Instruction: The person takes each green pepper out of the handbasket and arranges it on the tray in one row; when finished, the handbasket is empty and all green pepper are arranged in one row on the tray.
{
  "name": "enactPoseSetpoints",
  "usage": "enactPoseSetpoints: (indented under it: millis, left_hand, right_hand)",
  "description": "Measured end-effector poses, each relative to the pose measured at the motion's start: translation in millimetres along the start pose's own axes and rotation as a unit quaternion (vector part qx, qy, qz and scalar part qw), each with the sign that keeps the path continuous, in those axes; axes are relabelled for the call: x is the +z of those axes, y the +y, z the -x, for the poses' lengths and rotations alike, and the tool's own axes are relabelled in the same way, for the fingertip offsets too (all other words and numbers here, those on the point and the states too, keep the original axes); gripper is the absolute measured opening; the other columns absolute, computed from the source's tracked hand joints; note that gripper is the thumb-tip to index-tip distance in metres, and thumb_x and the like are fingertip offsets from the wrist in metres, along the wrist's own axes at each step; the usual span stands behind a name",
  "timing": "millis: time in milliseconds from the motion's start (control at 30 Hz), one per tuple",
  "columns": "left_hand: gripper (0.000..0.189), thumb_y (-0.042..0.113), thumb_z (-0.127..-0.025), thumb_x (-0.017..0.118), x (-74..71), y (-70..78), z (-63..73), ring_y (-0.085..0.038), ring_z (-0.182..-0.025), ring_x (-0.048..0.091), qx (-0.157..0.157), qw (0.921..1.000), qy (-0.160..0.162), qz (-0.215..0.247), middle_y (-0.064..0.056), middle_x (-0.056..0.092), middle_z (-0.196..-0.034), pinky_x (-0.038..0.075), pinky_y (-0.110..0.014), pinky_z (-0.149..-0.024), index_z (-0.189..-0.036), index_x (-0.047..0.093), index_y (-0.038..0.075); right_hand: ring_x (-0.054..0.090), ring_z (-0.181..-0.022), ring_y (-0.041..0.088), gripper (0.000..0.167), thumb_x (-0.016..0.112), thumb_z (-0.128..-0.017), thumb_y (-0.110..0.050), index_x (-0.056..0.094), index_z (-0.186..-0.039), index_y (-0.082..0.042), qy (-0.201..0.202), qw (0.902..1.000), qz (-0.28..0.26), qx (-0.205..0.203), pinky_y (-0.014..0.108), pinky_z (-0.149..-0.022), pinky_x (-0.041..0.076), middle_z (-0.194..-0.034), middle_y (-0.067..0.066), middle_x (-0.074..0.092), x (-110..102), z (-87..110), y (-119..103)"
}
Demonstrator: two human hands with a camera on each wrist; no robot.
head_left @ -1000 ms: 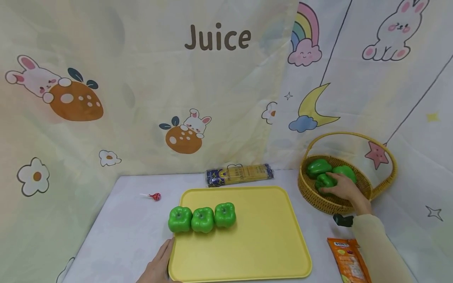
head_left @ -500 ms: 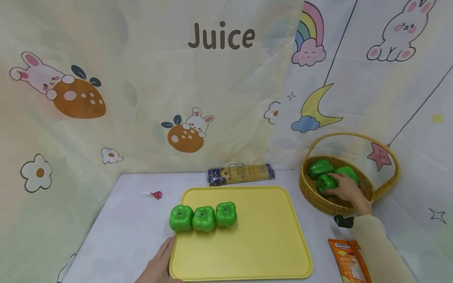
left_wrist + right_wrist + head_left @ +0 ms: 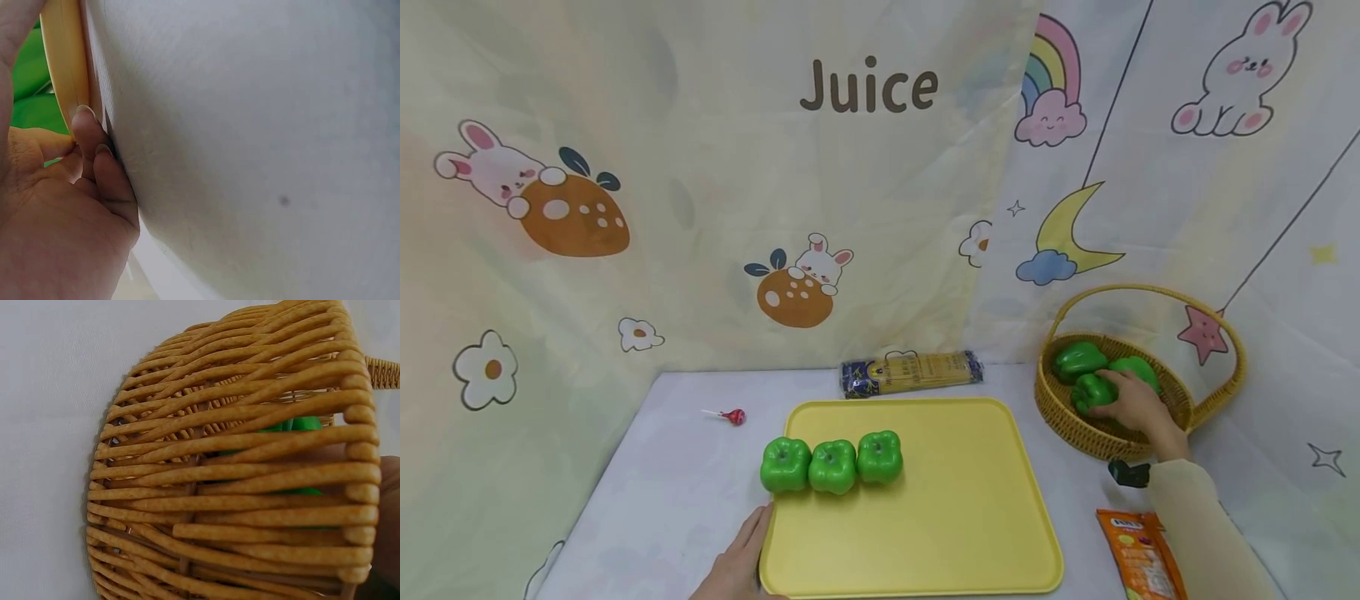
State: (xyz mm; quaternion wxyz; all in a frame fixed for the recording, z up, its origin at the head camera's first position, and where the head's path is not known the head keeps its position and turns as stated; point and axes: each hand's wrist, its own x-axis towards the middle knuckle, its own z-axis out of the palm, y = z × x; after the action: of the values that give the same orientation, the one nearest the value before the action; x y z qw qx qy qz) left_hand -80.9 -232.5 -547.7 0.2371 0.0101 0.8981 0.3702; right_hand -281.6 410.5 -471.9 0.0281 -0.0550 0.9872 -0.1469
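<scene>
My right hand point(image 3: 1133, 402) reaches into a wicker basket point(image 3: 1075, 437) and holds a green bell pepper point(image 3: 1088, 393), fingers on top and thumb at its near side. Two more green peppers lie beside it, one point(image 3: 1078, 361) at the back left and another point(image 3: 1138, 371) partly behind the hand. In the right wrist view the basket's woven wall point(image 3: 237, 475) hides most of the peppers and fingers. My left hand point(image 3: 737, 554) grips the left edge of a yellow tray point(image 3: 925, 533); its curled fingertips point(image 3: 87, 128) meet the rim in the left wrist view.
Three green peppers point(image 3: 832, 467) stand in a row across the tray's left part, the leftmost overlapping its rim. Behind the tray lies a pack of dry noodles point(image 3: 917, 373). A red lollipop point(image 3: 733, 416) is at left, an orange packet point(image 3: 1138, 550) near the right sleeve.
The view has shifted slightly. My right hand stays on the pepper in the basket, and my left hand stays at the tray's edge. The other things have not moved.
</scene>
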Motion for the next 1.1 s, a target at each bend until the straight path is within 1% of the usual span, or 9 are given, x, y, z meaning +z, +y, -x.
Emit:
enactPoseSetpoints:
  millis: [200,433,600,733,867,933,1100]
  left_hand:
    - [0.136,0.065,-0.069,0.083,1.4,-2.1,-2.3,-0.045,-0.135,0.048,0.008,0.9999,0.005,-0.008,-0.019,0.014,-0.167,0.047,-0.067,-0.103,-0.162,0.003,0.008]
    - [0.138,0.064,-0.067,0.085,-0.3,-4.8,-3.5,-0.049,-0.135,0.047,0.021,0.9994,0.011,-0.025,-0.023,0.015,-0.166,0.047,-0.068,-0.101,-0.162,0.003,0.005]
    - [0.139,0.063,-0.066,0.086,-0.8,-3.6,-4.1,-0.048,-0.136,0.046,0.007,0.9998,0.007,-0.02,-0.022,0.015,-0.166,0.046,-0.067,-0.103,-0.162,0.004,0.005]
    - [0.138,0.064,-0.067,0.084,-0.7,-2.3,-3.4,-0.048,-0.137,0.046,-0.007,0.9999,0.001,-0.012,-0.021,0.015,-0.166,0.044,-0.067,-0.105,-0.162,0.004,0.006]
    - [0.135,0.065,-0.07,0.082,-0.1,-1.9,-2.5,-0.045,-0.137,0.046,-0.002,1.0,-0.003,-0.007,-0.019,0.015,-0.167,0.044,-0.066,-0.106,-0.162,0.003,0.007]
    - [0.134,0.065,-0.071,0.081,-0.1,-1.8,-1.9,-0.045,-0.138,0.046,0.001,1.0,-0.004,-0.006,-0.019,0.015,-0.167,0.044,-0.066,-0.106,-0.162,0.003,0.007]
    - [0.135,0.066,-0.071,0.081,-0.5,-0.7,0.1,-0.045,-0.137,0.047,0.007,0.9999,-0.003,-0.008,-0.021,0.014,-0.167,0.045,-0.066,-0.105,-0.162,0.002,0.006]
  right_hand:
    - [0.039,-0.12,0.067,0.083,0.079,-0.083,-0.032,0.04,-0.144,0.01,0.004,0.9998,0.017,-0.006,0.078,-0.096,0.038,-0.138,0.05,0.032,1,1.4,2]
    - [0.041,-0.117,0.068,0.084,0.078,-0.084,-0.034,0.038,-0.145,0.008,0.003,0.9998,0.014,0.016,0.079,-0.093,0.04,-0.137,0.05,0.03,1,1.5,2]
    - [0.041,-0.118,0.066,0.086,0.078,-0.085,-0.038,0.036,-0.146,0.007,0.001,0.9995,0.01,0.03,0.079,-0.091,0.041,-0.139,0.049,0.029,-2,6.2,-2]
    - [0.041,-0.119,0.066,0.09,0.077,-0.086,-0.04,0.034,-0.147,0.009,0.005,0.9993,0.009,0.036,0.079,-0.091,0.041,-0.139,0.05,0.029,-4,10.3,-5]
    - [0.041,-0.119,0.065,0.092,0.076,-0.086,-0.043,0.033,-0.148,0.01,0.025,0.9989,0.009,0.039,0.079,-0.092,0.04,-0.139,0.05,0.029,-5,12.5,-7]
    - [0.043,-0.117,0.063,0.091,0.075,-0.087,-0.044,0.034,-0.148,0.01,0.043,0.9983,0.007,0.038,0.078,-0.092,0.041,-0.138,0.049,0.031,-6,13.8,-9]
    - [0.045,-0.11,0.057,0.091,0.074,-0.087,-0.049,0.035,-0.147,0.008,0.09,0.9953,-0.009,0.036,0.074,-0.087,0.044,-0.134,0.047,0.035,-8,16.9,-17]
